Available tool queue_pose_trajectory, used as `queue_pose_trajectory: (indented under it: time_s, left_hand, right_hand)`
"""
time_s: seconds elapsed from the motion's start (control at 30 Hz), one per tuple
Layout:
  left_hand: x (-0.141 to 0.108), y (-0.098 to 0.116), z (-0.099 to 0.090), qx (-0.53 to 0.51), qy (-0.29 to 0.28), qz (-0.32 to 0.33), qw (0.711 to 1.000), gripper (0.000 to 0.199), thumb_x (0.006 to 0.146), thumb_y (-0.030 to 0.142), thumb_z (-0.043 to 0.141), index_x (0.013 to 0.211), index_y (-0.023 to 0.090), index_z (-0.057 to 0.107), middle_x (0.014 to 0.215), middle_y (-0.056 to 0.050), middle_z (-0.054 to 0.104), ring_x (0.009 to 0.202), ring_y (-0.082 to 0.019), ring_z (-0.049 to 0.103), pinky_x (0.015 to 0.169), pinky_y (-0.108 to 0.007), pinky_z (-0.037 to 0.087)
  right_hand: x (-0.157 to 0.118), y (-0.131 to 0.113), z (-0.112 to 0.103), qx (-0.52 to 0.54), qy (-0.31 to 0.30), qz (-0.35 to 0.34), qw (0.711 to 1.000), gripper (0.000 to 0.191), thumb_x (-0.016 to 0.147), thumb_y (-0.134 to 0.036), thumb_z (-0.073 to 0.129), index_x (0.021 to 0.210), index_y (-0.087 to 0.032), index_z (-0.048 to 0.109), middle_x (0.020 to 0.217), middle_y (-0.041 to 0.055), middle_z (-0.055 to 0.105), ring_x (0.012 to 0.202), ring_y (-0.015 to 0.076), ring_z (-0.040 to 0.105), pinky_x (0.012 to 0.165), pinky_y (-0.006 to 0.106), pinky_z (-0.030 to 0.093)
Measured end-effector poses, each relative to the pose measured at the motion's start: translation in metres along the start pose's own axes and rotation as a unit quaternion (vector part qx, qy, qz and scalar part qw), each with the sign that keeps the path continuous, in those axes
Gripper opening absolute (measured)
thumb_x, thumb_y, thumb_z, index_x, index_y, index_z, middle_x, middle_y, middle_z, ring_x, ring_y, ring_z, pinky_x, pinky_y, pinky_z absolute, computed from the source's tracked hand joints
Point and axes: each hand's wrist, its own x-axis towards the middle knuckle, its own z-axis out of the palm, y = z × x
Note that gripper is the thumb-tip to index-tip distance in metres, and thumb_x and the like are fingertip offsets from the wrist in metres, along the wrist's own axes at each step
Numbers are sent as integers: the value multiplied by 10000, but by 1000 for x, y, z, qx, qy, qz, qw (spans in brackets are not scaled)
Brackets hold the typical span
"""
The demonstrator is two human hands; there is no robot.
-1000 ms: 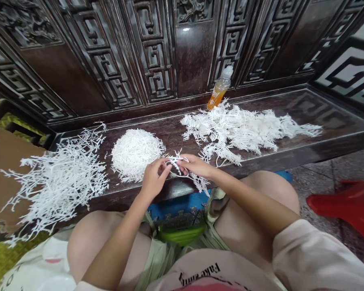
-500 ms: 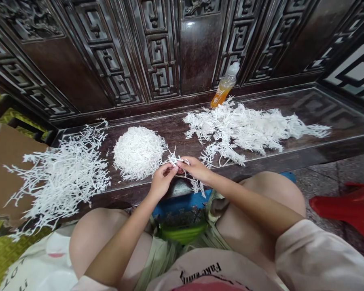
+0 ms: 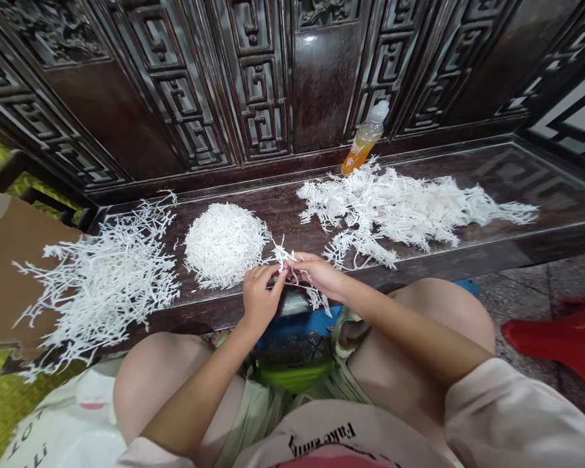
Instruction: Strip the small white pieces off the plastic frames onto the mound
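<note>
A white sprig is pinched firmly between the nearly closed fingers of the left hand and right hand, beside a packed round mound. A loose heap and a second heap are left unpacked on the dark wooden bench. A bottle stands before carved panels.
</note>
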Motion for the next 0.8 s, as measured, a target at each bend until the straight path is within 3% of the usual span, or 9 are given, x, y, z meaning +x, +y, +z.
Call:
queue_pose_trajectory:
  time_s: [0.33,0.6,0.8]
  left_hand:
    - [1,-1,-6,114,42,87,989,168,735,235,503,830,235,641,809,-54,615,783,-185,499,730,-322,292]
    - [1,-6,-12,152,2,152,977,240,748,230,495,945,298,614,945,-56,608,909,-208,485,809,-352,251]
    - [0,-2,-11,219,-4,220,951,210,775,204,457,908,247,613,935,-58,618,892,-210,482,812,-356,251]
  right_hand:
    - [-5,-8,2,-44,-51,3,998,222,698,-385,567,737,-170,530,677,-21,517,594,76,469,595,218,364]
    - [-1,-7,-2,-99,0,-46,994,218,648,-358,619,727,-172,536,713,-27,508,666,83,472,643,213,367]
    - [0,-6,-2,-173,12,-93,981,195,671,-338,593,706,-150,555,681,-34,508,664,81,448,673,211,339]
